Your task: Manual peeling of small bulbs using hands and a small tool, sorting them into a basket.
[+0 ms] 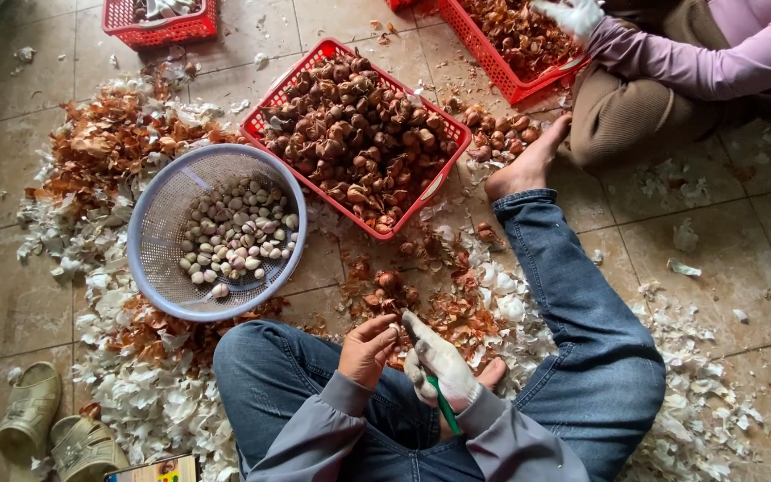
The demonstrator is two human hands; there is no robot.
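Two hands meet over the lap: the bare left hand (366, 350) pinches a small bulb (392, 332), and the gloved right hand (439, 364) grips a green-handled knife (443, 406). Peeling looks underway; next, probably, dropping it into the round basket (158, 223).

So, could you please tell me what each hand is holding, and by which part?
The right hand, gloved, holds a green-handled knife by the handle. The left hand pinches something small at its fingertips; what it is cannot be told.

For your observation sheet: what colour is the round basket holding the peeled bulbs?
Pale lilac-blue round basket, clearest in the head view.
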